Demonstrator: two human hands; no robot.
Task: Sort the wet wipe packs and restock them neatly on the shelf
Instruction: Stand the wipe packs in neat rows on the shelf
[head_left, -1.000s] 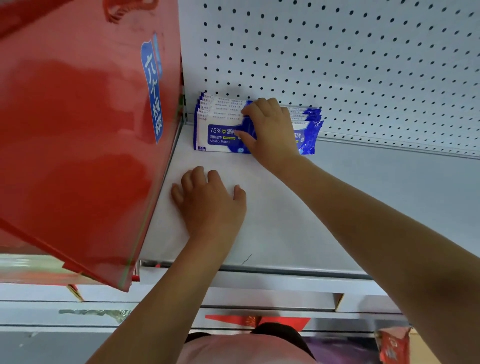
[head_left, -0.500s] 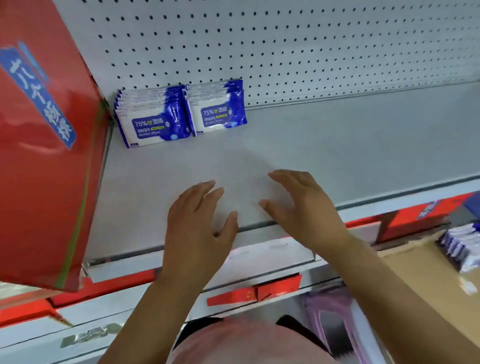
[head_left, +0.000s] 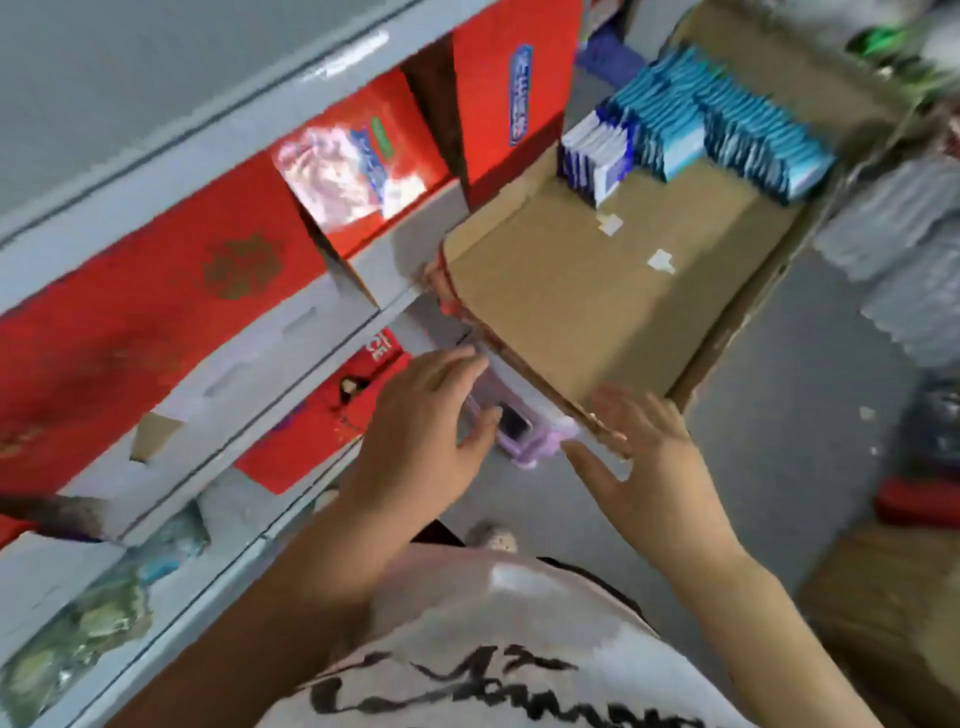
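An open cardboard box (head_left: 582, 291) lies at the right of the shelves, its far end filled with rows of wet wipe packs. Light blue packs (head_left: 737, 130) stand in long rows, and a short row of dark blue and white packs (head_left: 597, 156) stands beside them. My left hand (head_left: 421, 431) hovers in front of the box's near left corner, fingers spread and holding nothing. My right hand (head_left: 644, 467) is at the box's near edge, palm open and holding nothing. The picture is blurred by motion.
Grey shelves (head_left: 249, 364) run along the left, stocked with red gift boxes (head_left: 156, 312) and red cartons (head_left: 514, 88). A purple object (head_left: 524, 436) sits under the box near my left hand. Grey floor (head_left: 789, 441) lies at the right, with another cardboard box (head_left: 883, 597) at lower right.
My view has swung from the upper shelf with the stacked blue packs down to the cardboard box. Both hands left the shelf and now hover near the box's front edge.
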